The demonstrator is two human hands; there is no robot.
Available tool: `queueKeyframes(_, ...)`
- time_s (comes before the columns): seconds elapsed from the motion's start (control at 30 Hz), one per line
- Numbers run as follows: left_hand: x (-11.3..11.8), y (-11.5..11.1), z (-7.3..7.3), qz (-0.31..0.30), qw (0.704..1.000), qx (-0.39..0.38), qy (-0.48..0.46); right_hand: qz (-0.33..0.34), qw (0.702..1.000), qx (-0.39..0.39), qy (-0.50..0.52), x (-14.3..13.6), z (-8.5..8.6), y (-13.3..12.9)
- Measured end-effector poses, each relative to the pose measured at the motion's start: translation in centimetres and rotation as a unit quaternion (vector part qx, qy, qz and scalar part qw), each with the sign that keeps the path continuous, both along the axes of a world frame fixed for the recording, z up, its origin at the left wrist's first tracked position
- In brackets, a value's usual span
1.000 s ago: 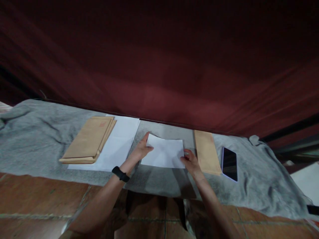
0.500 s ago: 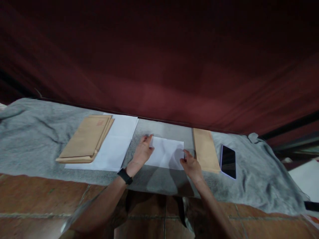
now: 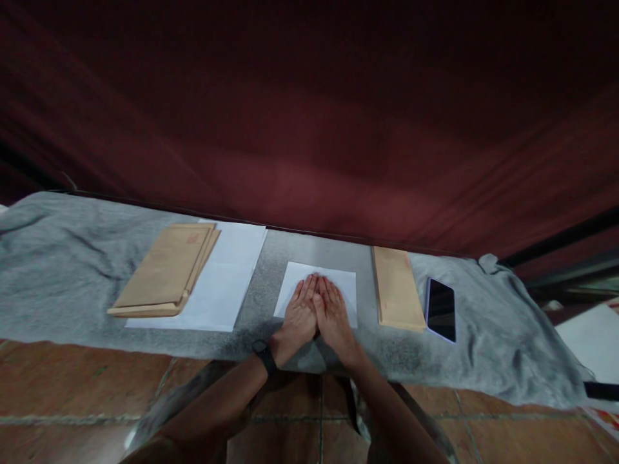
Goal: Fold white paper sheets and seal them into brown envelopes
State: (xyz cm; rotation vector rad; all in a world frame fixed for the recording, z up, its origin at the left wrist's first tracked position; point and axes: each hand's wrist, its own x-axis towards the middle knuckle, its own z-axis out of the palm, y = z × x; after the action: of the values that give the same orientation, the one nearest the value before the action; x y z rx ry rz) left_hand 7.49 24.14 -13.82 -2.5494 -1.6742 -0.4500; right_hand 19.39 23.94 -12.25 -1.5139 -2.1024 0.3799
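A folded white sheet of paper lies on the grey cloth in front of me. My left hand rests flat on it, fingers stretched forward, with a dark watch at its wrist. Beside it and touching it, my right hand also lies flat on the paper. Both hands cover the middle and near part of the sheet. Neither grips anything.
At left, brown envelopes lie partly over larger white sheets. Right of my hands are a narrower brown envelope and a phone. The grey cloth runs up to a dark red curtain-like surface.
Both hands have moved inward from the paper's left and right edges. They now lie side by side, flat on its middle.
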Motion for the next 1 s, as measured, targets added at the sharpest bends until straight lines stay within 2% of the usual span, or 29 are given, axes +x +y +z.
queueKeyframes(0.23, -2.0, 1.1, 1.3, 0.049, 0.998, -0.024, 0.002, -0.03, 0.992, 0.045, -0.114, 1.4, -0.6, 0.9)
queueKeyframes(0.4, -2.7, 1.4, 2.0, 0.1, 0.995, -0.024, -0.002, -0.074, 0.982, 0.077, -0.157, 2.2, -1.0, 1.5)
queueKeyframes(0.83, -3.8, 1.4, 1.6, 0.162, 0.986, -0.016, -0.046, -0.156, 0.968, 0.1, -0.168, 4.1, -1.0, 1.3)
queueKeyframes(1.0, -3.4, 1.8, 2.4, 0.183, 0.982, -0.012, -0.043, -0.164, 0.966, 0.107, -0.168, 4.3, -1.0, 1.2)
